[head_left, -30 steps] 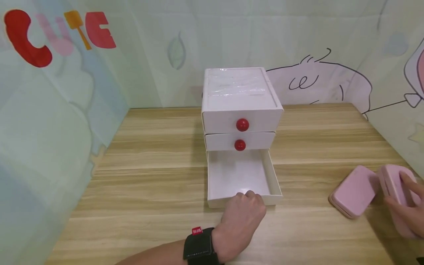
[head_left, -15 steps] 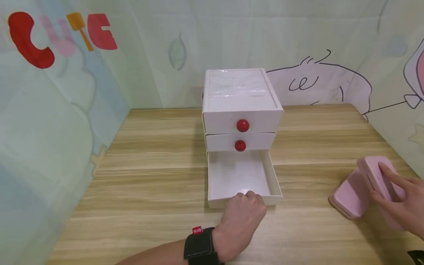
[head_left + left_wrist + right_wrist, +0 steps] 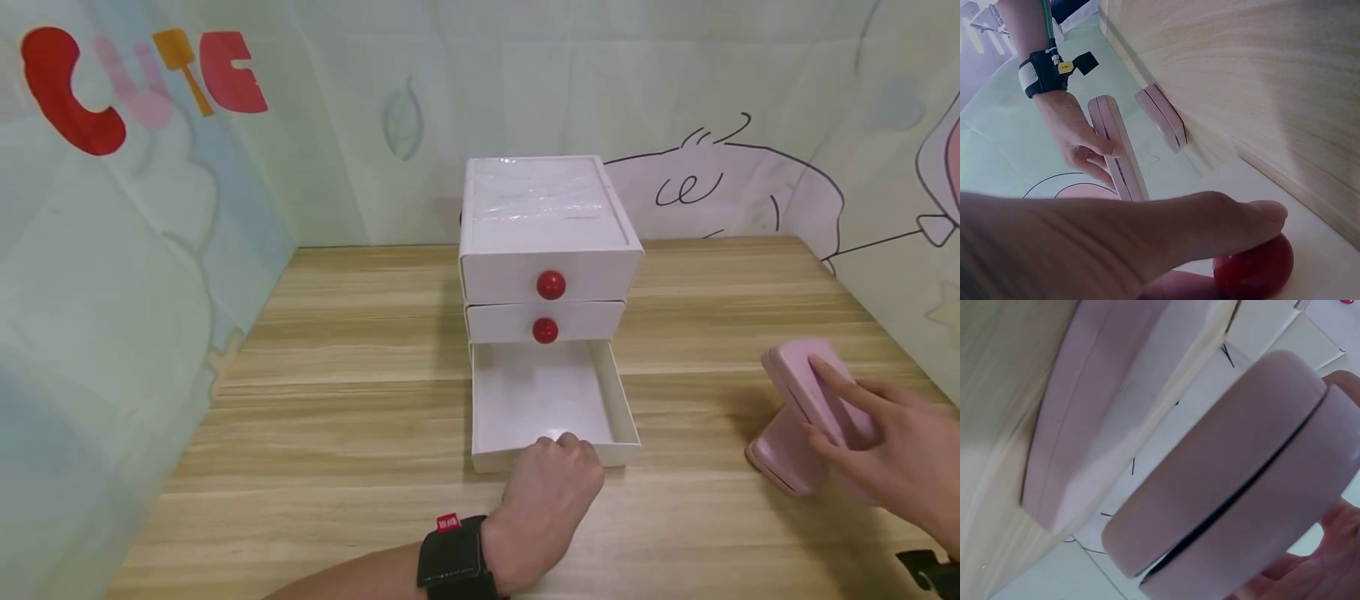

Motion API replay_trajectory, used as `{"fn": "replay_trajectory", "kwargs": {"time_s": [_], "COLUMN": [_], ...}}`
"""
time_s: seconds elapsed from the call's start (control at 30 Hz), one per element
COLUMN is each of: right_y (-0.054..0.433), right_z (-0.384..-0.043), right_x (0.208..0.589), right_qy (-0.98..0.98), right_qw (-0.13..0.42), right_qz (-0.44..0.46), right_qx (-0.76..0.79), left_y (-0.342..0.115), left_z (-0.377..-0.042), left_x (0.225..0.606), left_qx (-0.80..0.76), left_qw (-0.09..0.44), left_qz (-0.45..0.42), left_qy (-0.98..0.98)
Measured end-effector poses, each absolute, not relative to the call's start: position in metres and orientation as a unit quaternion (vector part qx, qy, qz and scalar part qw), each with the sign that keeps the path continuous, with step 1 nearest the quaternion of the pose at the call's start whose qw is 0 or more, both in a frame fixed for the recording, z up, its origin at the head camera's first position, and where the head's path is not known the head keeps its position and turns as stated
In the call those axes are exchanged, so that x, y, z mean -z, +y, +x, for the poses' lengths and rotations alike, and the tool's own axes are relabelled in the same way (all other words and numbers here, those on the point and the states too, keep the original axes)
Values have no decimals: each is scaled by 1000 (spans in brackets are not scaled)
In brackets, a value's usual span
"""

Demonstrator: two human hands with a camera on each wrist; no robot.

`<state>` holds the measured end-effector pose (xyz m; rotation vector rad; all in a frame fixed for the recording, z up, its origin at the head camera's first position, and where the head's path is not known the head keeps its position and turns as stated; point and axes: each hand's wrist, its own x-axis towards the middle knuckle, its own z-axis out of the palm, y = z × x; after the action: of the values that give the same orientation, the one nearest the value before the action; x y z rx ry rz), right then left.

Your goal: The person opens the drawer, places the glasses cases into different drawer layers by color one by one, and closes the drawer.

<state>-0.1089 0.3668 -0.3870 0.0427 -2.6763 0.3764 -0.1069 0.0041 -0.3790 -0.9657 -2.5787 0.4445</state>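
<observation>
A white drawer unit (image 3: 540, 233) stands at mid-table, its bottom drawer (image 3: 536, 400) pulled out with nothing in it. My left hand (image 3: 546, 512) is at that drawer's front; in the left wrist view its thumb and fingers pinch the red round knob (image 3: 1255, 270). Over on the right, my right hand (image 3: 885, 446) grips a pink rounded case (image 3: 806, 371) by its edges, tilted and raised above the table. A dark seam runs along the side of this case. A second pink case (image 3: 783, 454) lies on the table, partly hidden behind the held one.
Two upper drawers with red knobs (image 3: 551, 285) are closed. The wooden table (image 3: 337, 375) is bounded by a printed cloth backdrop (image 3: 375, 125) at the back and sides. Black bands (image 3: 453, 558) wrap both wrists.
My right hand has carried the held pink case leftward and slightly up, so it now overlaps the case on the table. My left hand and the drawer have stayed put.
</observation>
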Motion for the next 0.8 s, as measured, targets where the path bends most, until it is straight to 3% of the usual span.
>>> {"fn": "replay_trajectory", "kwargs": {"time_s": [0.5, 0.8], "right_y": [337, 321], "right_z": [-117, -124], "right_x": [369, 359], "right_qy": [-972, -961], "right_qw": [184, 198], "right_qz": [75, 146], "right_qx": [-128, -124], "left_y": [3, 3], "left_z": [-106, -105], "left_x": [379, 379], "left_qx": [-158, -160], "left_qw": [187, 184], "left_qz": [-336, -340], "left_qy": [-909, -909]}}
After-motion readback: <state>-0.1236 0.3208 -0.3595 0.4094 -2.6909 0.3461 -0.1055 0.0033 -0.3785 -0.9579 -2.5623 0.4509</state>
